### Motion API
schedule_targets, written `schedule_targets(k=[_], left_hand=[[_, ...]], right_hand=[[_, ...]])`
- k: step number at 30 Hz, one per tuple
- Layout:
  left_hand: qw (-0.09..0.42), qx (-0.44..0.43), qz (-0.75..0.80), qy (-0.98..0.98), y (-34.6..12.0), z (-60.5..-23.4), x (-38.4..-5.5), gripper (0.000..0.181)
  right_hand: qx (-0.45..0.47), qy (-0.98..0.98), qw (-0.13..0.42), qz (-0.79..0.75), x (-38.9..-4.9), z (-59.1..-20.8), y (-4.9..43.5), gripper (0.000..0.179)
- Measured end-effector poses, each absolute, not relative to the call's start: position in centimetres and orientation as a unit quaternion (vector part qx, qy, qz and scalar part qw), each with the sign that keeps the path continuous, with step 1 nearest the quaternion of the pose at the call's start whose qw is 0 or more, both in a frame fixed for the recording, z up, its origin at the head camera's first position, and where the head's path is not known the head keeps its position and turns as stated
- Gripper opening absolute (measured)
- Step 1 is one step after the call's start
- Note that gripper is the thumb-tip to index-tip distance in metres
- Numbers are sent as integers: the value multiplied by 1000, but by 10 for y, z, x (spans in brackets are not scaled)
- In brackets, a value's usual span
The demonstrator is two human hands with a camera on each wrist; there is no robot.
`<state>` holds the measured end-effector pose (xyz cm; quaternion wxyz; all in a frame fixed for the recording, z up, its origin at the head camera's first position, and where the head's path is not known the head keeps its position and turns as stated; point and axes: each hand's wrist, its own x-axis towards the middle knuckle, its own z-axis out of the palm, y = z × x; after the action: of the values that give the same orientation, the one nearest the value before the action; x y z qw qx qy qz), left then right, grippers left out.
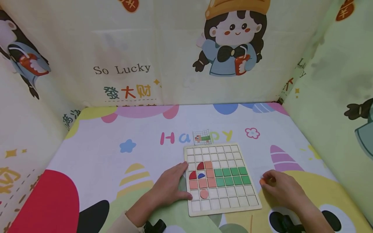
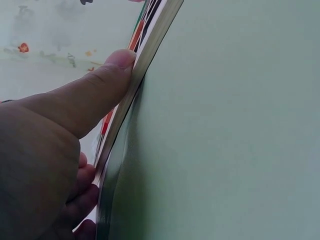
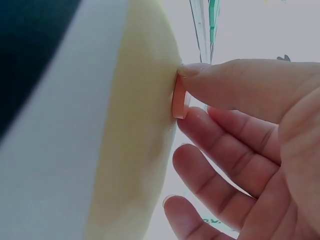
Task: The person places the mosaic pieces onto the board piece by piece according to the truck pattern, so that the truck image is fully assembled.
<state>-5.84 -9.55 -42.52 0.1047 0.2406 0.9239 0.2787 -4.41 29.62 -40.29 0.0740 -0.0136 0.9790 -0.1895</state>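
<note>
A white gridded board (image 1: 206, 204) lies on the table, its cells partly filled with green, salmon, red and blue tiles. My left hand (image 1: 170, 184) rests along the board's left edge, the thumb lower down and the fingertips higher up. In the left wrist view the thumb (image 2: 95, 95) touches the edge of the board (image 2: 122, 107). Right of the board, close to the tabletop, my right hand (image 1: 284, 187) pinches a small orange tile (image 3: 179, 97) between thumb and forefinger. Its other fingers (image 3: 195, 167) are loosely bent and hold nothing.
A small pattern card (image 1: 202, 137) with a printed grid picture lies just beyond the board's top edge. The table is covered by a printed cloth (image 1: 99, 145). Cloth walls (image 1: 175, 64) with cartoon figures rise at the back and both sides.
</note>
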Motion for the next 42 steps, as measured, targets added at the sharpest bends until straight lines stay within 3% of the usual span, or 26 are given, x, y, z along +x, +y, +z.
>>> schedule_targets(k=[14, 30, 35, 42], left_hand=[[107, 241, 280, 923, -95, -424, -59, 102], [112, 235, 279, 924, -94, -424, -59, 103], [114, 236, 281, 923, -94, -423, -59, 103], [115, 234, 283, 923, -94, -423, -59, 103]], right_hand=[[-28, 979, 21, -203, -43, -397, 289, 19], [-105, 963, -33, -247, -39, -392, 262, 13], [-113, 960, -28, -254, -36, -393, 256, 10], [-147, 958, -53, -242, -32, -398, 252, 16]])
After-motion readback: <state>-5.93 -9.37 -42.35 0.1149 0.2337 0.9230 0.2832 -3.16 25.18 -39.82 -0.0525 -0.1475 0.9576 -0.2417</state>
